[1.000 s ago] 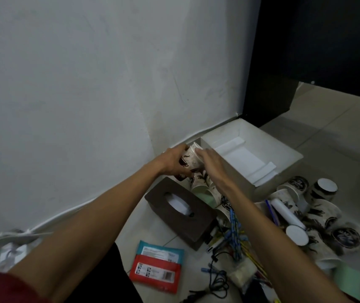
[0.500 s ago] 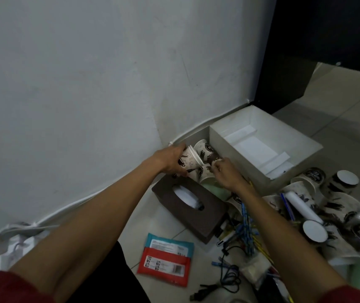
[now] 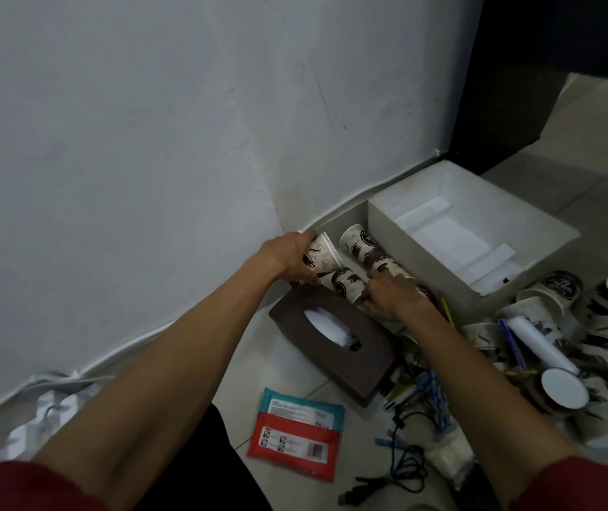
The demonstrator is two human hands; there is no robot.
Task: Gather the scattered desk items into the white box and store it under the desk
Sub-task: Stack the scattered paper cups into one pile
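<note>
The white box [image 3: 439,278] sits on the floor [image 3: 590,171] by the wall [image 3: 147,142]; inside it I see only white paper [image 3: 450,234], so I think nothing is packed yet. The left hand [image 3: 287,256], just left of the white box, is curled round a stack of cups [image 3: 323,258]; the right hand [image 3: 387,295], also beside the white box, pinches one cup [image 3: 348,285] next to that stack. Left to gather, I think: more cups [image 3: 549,300] at the near right of the white box; the tissue box [image 3: 332,341], packets [image 3: 297,433] and cables [image 3: 406,470], all nearer the person than the white box. Then the white box goes under the desk.
</note>
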